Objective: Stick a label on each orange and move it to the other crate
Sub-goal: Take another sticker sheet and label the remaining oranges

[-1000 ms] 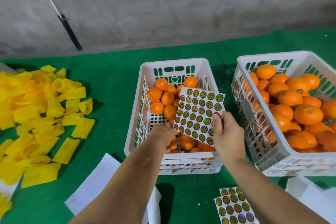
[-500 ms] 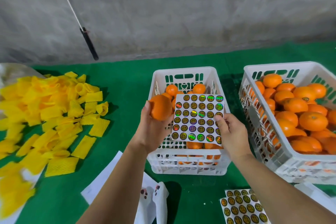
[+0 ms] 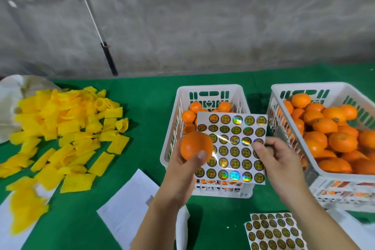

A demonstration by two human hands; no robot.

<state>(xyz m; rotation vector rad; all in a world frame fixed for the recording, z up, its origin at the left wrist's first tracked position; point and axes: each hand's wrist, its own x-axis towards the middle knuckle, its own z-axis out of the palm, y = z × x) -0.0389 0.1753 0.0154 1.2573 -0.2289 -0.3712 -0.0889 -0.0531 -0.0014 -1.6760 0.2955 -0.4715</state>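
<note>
The left hand (image 3: 178, 170) has its grip curled round one orange (image 3: 196, 145), thumb pressed on the fruit's near face, holding it above the near rim of the middle crate (image 3: 210, 89). The right hand (image 3: 281, 165) pinches the right edge of a label sheet (image 3: 231, 148) between thumb and fingers; the sheet stands tilted over the same crate, its left edge tucked behind the orange.

Most of that crate's contents are hidden by the sheet and both hands (only a few oranges show at the far end and through the slotted wall). The right crate (image 3: 304, 87), heaped with oranges, is cut off by the frame edge. One orange there bears a small dark label, too blurred to read.

The sheet is glossy white card with rows of round holographic stickers glinting rainbow colours. The crates are white slotted plastic. More sticker sheets (image 3: 274, 231) lie flat on the green felt-like counter (image 3: 142, 97), beside white papers (image 3: 127, 203). At left sits a heap of yellow ribbed foam sleeves (image 3: 67, 126).

Compared with half a second ago, the orange has come lower and nearer to the sheet, now overlapping its left edge.
</note>
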